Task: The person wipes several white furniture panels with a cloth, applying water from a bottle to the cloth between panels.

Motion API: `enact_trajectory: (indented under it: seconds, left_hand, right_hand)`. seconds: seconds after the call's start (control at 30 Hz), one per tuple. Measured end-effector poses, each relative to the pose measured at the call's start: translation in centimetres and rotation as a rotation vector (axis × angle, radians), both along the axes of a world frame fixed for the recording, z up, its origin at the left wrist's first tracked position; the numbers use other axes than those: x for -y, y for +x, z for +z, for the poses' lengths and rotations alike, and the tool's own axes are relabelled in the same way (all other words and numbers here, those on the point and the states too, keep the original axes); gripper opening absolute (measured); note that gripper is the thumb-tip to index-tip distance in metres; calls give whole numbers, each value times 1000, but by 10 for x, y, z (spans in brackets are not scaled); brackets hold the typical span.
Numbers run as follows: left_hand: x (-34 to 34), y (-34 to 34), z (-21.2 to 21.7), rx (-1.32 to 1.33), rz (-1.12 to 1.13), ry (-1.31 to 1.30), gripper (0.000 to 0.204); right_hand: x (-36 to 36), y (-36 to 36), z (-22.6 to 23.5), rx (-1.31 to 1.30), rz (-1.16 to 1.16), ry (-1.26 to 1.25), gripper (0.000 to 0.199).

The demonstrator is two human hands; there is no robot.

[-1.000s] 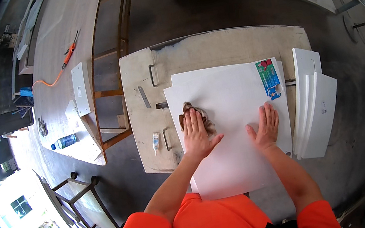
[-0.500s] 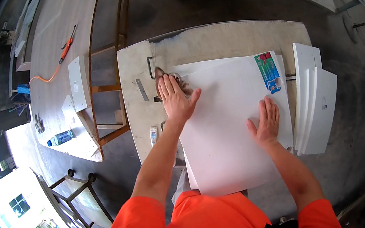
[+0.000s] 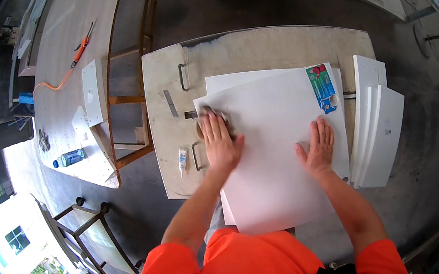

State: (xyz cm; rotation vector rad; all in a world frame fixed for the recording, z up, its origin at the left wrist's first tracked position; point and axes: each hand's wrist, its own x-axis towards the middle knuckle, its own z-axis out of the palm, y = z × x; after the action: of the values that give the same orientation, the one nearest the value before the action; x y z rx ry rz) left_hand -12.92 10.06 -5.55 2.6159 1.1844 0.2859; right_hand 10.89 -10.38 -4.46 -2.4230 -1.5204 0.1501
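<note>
Brown crumpled cloth [image 3: 206, 109] under left hand [image 3: 220, 145], fingers together; under right hand [image 3: 318, 151], fingers likewise, white rectangular panel [image 3: 271, 146], liable to skew on white lower sheet [image 3: 228, 81] if shoved.

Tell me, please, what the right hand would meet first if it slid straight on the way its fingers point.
The right hand would likely meet the blue-green printed piece on the white panel; exact gap unclear.

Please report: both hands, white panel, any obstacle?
Left hand flat over brownish cloth on white panel. Right hand flat on panel. Possible obstacle: blue-green printed item, panel's far right corner.
</note>
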Motion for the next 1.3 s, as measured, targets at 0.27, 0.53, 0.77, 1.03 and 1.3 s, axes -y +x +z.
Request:
enact_trajectory:
  seconds: [0.27,0.53,0.77,1.03,1.3]
  left_hand:
    - [10,-6,14,-65,-14,-109,89]
    - [-165,78,-1,-122,47,-12,101]
    - [38,5,6,-256,-173,-134,112]
    - [-144,84,7,-2,124,-49,103]
    - [-11,49,-2,-129,-156,-75,110]
  right_hand:
    - [2,-2,-1,-17,-34,-39,82]
    - [-8,-2,-3,-11,-15,22,81]
    - [10,2,-2,-50,-29,-18,82]
    - [3,-4,-5,-53,31,-19,84]
    - [11,3,0,-41,-17,-31,83]
